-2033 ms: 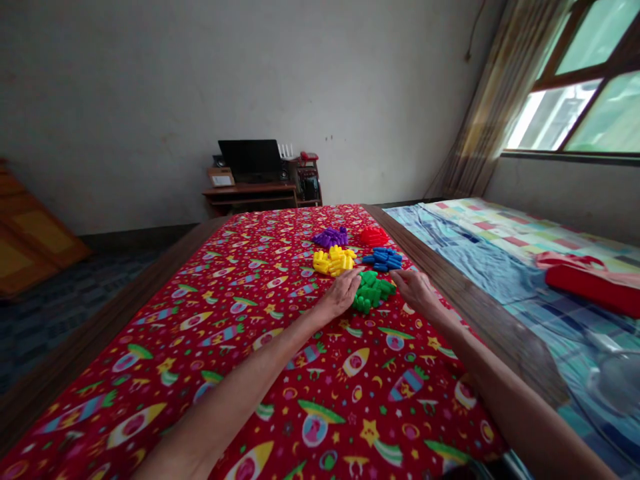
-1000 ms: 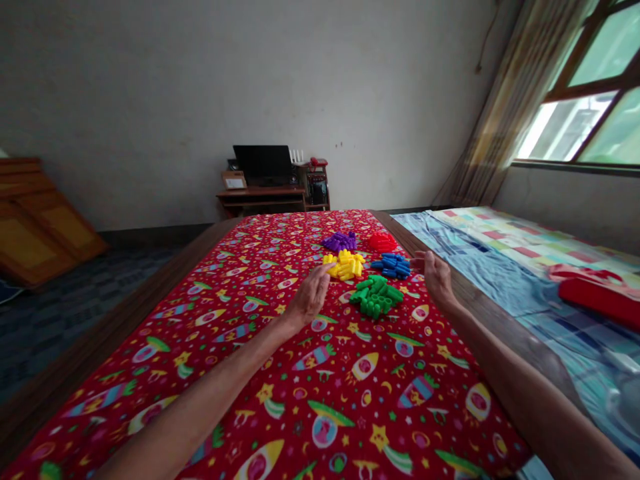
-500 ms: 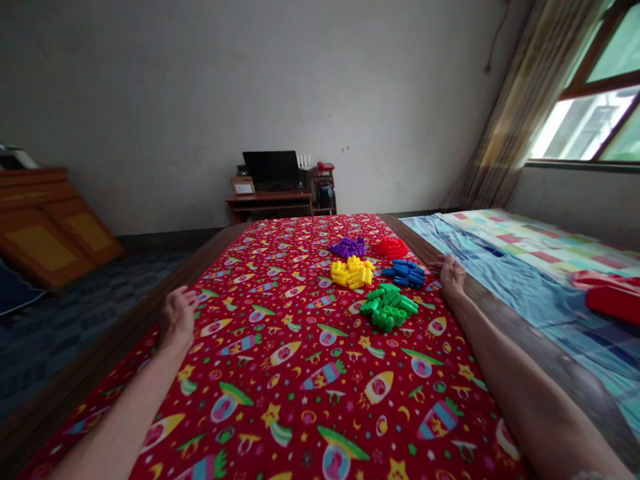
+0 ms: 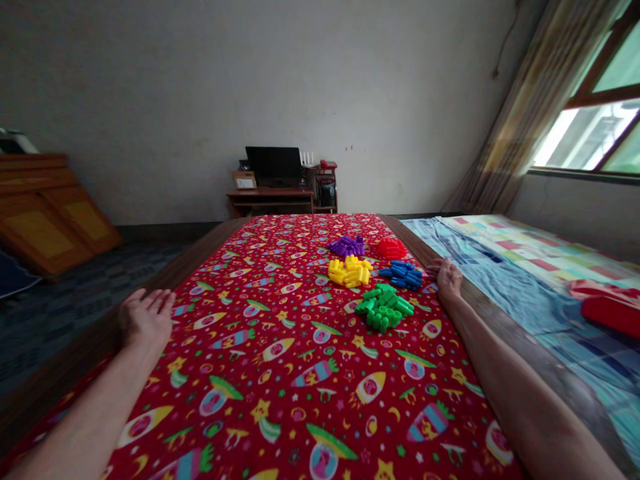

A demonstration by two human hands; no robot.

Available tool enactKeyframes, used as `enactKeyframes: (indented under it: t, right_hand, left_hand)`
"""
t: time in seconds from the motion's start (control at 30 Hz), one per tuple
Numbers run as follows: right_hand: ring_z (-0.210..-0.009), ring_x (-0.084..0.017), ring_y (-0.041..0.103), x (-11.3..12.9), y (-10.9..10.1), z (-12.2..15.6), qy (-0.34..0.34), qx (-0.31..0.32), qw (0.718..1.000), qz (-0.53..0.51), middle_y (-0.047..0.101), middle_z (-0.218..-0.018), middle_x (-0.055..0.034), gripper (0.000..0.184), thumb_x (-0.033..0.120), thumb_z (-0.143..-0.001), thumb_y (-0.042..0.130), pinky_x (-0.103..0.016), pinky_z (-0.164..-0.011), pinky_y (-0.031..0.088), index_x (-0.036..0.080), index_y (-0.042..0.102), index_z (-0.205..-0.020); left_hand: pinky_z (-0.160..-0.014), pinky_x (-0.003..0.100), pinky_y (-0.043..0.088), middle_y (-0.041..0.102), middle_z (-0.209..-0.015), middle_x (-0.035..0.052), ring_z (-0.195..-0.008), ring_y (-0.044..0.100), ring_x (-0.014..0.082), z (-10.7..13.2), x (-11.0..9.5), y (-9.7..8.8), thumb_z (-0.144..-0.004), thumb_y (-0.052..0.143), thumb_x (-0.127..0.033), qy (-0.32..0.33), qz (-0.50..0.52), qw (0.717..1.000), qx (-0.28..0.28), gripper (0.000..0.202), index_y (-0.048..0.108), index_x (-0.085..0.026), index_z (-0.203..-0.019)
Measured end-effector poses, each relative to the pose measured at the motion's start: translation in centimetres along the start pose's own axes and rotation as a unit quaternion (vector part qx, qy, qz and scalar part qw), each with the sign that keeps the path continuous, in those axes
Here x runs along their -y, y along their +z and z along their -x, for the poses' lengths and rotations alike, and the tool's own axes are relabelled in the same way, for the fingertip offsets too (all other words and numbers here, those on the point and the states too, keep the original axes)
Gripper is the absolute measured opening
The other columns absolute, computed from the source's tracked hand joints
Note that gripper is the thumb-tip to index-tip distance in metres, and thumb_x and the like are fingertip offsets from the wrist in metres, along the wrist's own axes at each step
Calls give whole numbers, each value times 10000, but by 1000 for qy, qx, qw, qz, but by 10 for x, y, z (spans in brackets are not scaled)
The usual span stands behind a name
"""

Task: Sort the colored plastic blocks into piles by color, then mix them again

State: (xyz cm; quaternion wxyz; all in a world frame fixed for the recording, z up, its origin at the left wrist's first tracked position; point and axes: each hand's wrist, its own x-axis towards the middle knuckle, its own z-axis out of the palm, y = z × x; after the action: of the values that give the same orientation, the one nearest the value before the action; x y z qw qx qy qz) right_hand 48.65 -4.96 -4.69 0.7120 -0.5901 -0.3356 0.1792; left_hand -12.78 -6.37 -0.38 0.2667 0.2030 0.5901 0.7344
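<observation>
Five small piles of plastic pieces lie sorted by colour on a red rocket-print cloth (image 4: 280,373): green (image 4: 384,307), yellow (image 4: 350,272), blue (image 4: 401,274), purple (image 4: 346,246) and red (image 4: 391,248). My left hand (image 4: 146,315) rests open and empty at the cloth's left edge, fingers stretched forward, far from the piles. My right hand (image 4: 447,277) lies flat and open at the right edge, just right of the blue pile, holding nothing.
The cloth covers a long wooden table (image 4: 505,333). A bed with a patchwork sheet (image 4: 530,267) and a red item (image 4: 607,310) lies to the right. A low desk with a laptop (image 4: 274,163) stands at the far wall. Wooden cabinets (image 4: 45,213) lean at left.
Both hands left the green pile and spread apart. My left hand swung out to the table's left edge; my right hand settled at the right edge beside the blue pile.
</observation>
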Motion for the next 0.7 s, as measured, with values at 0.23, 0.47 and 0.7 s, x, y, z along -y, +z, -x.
enactKeyframes:
  t: [0.23,0.47,0.7]
  right_hand:
    - [-592,-184,677,1,0,2,5,3,1000,-4,685,-625,-65,484,597,-861,448,-299,-557,552,147,627,-854]
    - [-481,-154,631,-1,0,-1,37,-13,999,-24,672,-585,-45,474,605,-867,419,-261,-474,508,165,592,-825]
    - [-567,-163,662,-5,-5,3,25,-22,999,1,713,-686,-76,541,666,-834,428,-255,-508,508,156,610,-844]
  left_hand:
    - [-921,382,517,433,-822,-23,-709,507,95,3,0,-1,-791,362,-118,13,-14,1000,11,154,330,-216,-905]
    - [-987,348,486,461,-815,-25,-678,521,81,9,-4,-2,-762,353,-57,-13,16,1000,-7,186,371,-211,-866]
    - [-1008,491,476,464,-750,-25,-735,558,146,6,-2,-5,-634,449,-182,-9,-15,1000,-16,213,385,-242,-827]
